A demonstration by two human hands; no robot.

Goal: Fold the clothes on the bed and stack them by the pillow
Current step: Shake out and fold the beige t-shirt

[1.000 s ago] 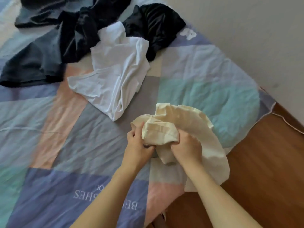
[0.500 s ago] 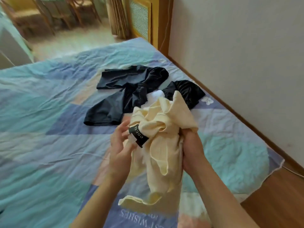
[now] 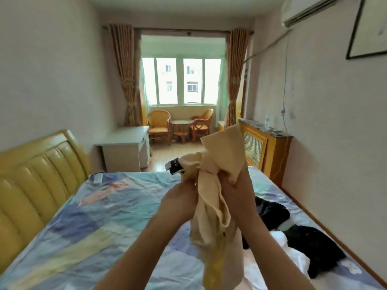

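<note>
L hand (image 3: 180,197), R hand (image 3: 236,191), gripping bunched cream garment (image 3: 211,206)

A black label (image 3: 175,165) on the cream garment (image 3: 211,197) bears white letters, too blurred and too far turned to read. No other text is legible.
</note>
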